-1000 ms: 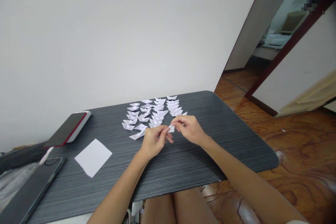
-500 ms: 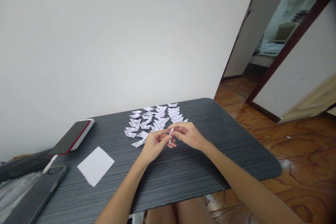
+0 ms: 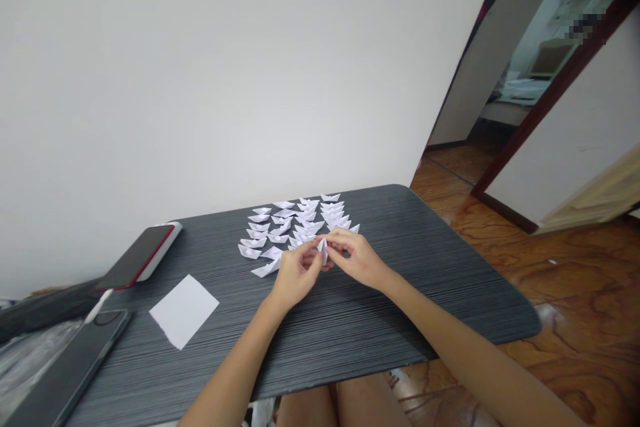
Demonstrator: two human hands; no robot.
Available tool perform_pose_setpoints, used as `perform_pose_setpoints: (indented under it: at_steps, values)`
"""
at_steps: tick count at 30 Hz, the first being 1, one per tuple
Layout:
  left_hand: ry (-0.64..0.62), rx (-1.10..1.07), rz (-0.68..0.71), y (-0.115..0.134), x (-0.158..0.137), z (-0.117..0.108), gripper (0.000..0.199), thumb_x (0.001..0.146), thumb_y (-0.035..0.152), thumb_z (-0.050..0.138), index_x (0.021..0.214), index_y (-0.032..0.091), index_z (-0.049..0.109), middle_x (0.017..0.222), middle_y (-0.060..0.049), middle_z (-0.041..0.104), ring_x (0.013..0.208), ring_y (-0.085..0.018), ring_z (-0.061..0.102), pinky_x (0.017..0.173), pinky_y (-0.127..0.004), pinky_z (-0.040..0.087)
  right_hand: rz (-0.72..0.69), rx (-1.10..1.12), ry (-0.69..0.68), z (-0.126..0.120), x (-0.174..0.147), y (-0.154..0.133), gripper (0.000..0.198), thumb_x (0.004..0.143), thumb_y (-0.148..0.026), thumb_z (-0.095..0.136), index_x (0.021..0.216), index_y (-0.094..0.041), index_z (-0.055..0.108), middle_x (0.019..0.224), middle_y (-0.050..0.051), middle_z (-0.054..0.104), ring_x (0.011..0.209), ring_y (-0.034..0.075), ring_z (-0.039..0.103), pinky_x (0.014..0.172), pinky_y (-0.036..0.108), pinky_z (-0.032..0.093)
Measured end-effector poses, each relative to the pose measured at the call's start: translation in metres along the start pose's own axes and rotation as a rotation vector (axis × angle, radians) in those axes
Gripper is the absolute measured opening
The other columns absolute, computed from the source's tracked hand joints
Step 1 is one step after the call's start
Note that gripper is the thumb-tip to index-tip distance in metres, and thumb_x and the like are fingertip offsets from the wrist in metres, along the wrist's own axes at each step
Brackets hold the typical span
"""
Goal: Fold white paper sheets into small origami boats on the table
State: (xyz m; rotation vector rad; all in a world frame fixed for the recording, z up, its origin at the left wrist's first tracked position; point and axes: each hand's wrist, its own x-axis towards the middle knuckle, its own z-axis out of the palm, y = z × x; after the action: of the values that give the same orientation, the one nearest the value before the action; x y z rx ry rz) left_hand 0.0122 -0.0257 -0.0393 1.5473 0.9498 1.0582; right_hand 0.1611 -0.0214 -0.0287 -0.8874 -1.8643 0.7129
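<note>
Between my fingertips is a small folded white paper (image 3: pixel 323 251), pointed at the top and partly covered by the fingers. My left hand (image 3: pixel 296 275) pinches it from the left, and my right hand (image 3: pixel 359 259) grips it from the right. Just beyond the hands, several white paper boats (image 3: pixel 281 229) stand in rows on the dark table. The nearest paper boat (image 3: pixel 267 268) lies close by my left hand. A flat square sheet of white paper (image 3: pixel 185 311) rests on the table to the left of my left forearm.
The dark wood-grained table (image 3: pixel 430 260) meets a white wall (image 3: pixel 225 80) at the back. At its left lie a red-edged device (image 3: pixel 137 257), a phone (image 3: pixel 75 367) and a white cable (image 3: pixel 99 307). A doorway and brown floor (image 3: pixel 575 287) are on the right.
The folded paper in my hands has turned and spread, showing a wider pointed face instead of a thin edge. Both hands have shifted only slightly, still holding it.
</note>
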Motion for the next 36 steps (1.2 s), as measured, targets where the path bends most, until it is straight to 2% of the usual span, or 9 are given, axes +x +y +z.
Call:
perform_pose_setpoints:
  at_steps: [5, 11, 16, 20, 23, 26, 28, 31, 36]
  values:
    - [0.065, 0.001, 0.034, 0.002, 0.0, 0.003, 0.035, 0.074, 0.028, 0.051, 0.103, 0.009, 0.053, 0.074, -0.005, 0.066, 0.063, -0.017, 0.064, 0.063, -0.03, 0.054, -0.024, -0.037, 0.093, 0.006, -0.003, -0.002, 0.028, 0.075, -0.013, 0.047, 0.098, -0.02, 0.06, 0.084, 0.005, 0.053, 0.061, 0.009, 0.05, 0.053, 0.021, 0.045]
    - [0.106, -0.181, -0.034, 0.014, 0.0, 0.005, 0.037, 0.071, 0.026, 0.054, 0.104, 0.008, 0.052, 0.074, -0.005, 0.067, 0.062, -0.017, 0.065, 0.065, -0.031, 0.053, -0.069, -0.03, 0.237, 0.007, -0.003, -0.001, 0.019, 0.074, -0.012, 0.05, 0.085, -0.019, 0.064, 0.082, 0.005, 0.055, 0.068, 0.011, 0.054, 0.058, 0.022, 0.047]
    - [0.118, -0.326, -0.125, 0.016, 0.003, 0.001, 0.038, 0.067, 0.029, 0.06, 0.097, 0.006, 0.057, 0.074, -0.008, 0.067, 0.068, -0.021, 0.064, 0.072, -0.038, 0.051, -0.18, -0.115, 0.201, -0.001, -0.001, -0.003, 0.017, 0.074, -0.011, 0.05, 0.081, -0.019, 0.064, 0.082, 0.004, 0.055, 0.072, 0.012, 0.054, 0.063, 0.024, 0.046]
    - [0.123, -0.319, -0.146, 0.014, 0.004, -0.001, 0.039, 0.062, 0.029, 0.066, 0.093, 0.006, 0.06, 0.078, -0.009, 0.068, 0.072, -0.021, 0.064, 0.073, -0.037, 0.051, -0.227, -0.131, 0.137, -0.005, -0.001, -0.003, 0.018, 0.074, -0.012, 0.048, 0.081, -0.019, 0.064, 0.083, 0.005, 0.055, 0.077, 0.013, 0.054, 0.069, 0.027, 0.045]
    - [0.109, -0.238, -0.132, 0.014, 0.003, -0.002, 0.044, 0.061, 0.027, 0.067, 0.099, 0.007, 0.057, 0.075, -0.007, 0.068, 0.066, -0.018, 0.064, 0.071, -0.034, 0.051, -0.123, -0.024, 0.119, -0.002, -0.002, -0.001, 0.018, 0.074, -0.015, 0.05, 0.086, -0.02, 0.063, 0.085, 0.005, 0.056, 0.076, 0.013, 0.054, 0.068, 0.026, 0.046]
    - [0.113, -0.099, -0.086, 0.015, 0.002, -0.002, 0.046, 0.064, 0.028, 0.064, 0.104, 0.007, 0.054, 0.07, -0.005, 0.067, 0.062, -0.017, 0.064, 0.068, -0.032, 0.052, 0.108, 0.216, 0.069, 0.001, -0.001, 0.004, 0.023, 0.073, -0.022, 0.053, 0.095, -0.017, 0.058, 0.077, 0.003, 0.056, 0.062, 0.01, 0.055, 0.059, 0.024, 0.048]
    - [0.099, -0.017, -0.05, 0.015, 0.001, -0.003, 0.045, 0.067, 0.029, 0.062, 0.106, 0.008, 0.052, 0.072, -0.006, 0.067, 0.064, -0.017, 0.064, 0.067, -0.03, 0.052, 0.22, 0.353, 0.021, 0.003, 0.0, 0.007, 0.02, 0.071, -0.026, 0.056, 0.087, -0.014, 0.058, 0.07, 0.002, 0.057, 0.057, 0.01, 0.056, 0.056, 0.025, 0.048]
    - [0.048, 0.064, -0.051, 0.013, 0.001, -0.004, 0.042, 0.068, 0.03, 0.06, 0.103, 0.008, 0.053, 0.072, -0.008, 0.067, 0.065, -0.018, 0.064, 0.064, -0.029, 0.051, 0.275, 0.447, -0.004, 0.004, 0.002, 0.007, 0.016, 0.067, -0.028, 0.061, 0.07, -0.012, 0.059, 0.063, 0.001, 0.058, 0.057, 0.012, 0.057, 0.057, 0.026, 0.048]
    - [-0.04, 0.088, -0.065, 0.016, 0.0, -0.004, 0.027, 0.071, 0.031, 0.057, 0.084, 0.008, 0.06, 0.069, -0.009, 0.066, 0.06, -0.018, 0.064, 0.053, -0.024, 0.048, 0.314, 0.472, 0.004, 0.004, 0.002, 0.005, 0.017, 0.065, -0.028, 0.062, 0.068, -0.012, 0.059, 0.061, 0.001, 0.058, 0.055, 0.01, 0.055, 0.056, 0.025, 0.046]
